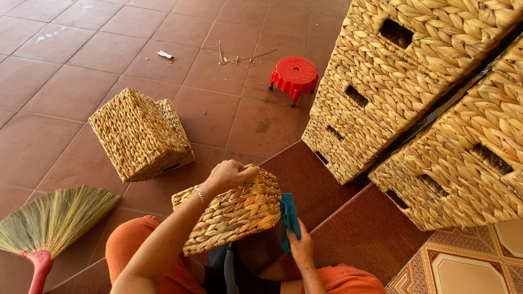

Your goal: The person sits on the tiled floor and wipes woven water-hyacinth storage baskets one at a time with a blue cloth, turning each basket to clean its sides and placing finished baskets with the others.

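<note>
Left hand point(229, 175) grip atop woven basket point(234, 215), right hand point(300, 249) pressing teal cloth point(289, 218)

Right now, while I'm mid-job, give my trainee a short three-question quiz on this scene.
1. True or false: the left hand rests on top of the woven basket.
2. What does the right hand press against that basket: A) a teal cloth, B) a brush, C) a sponge?
3. Fill in: the red stool stands on the ____ floor.

Key:
1. True.
2. A, the teal cloth.
3. Tiled; the tiled floor is reddish brown.
</note>
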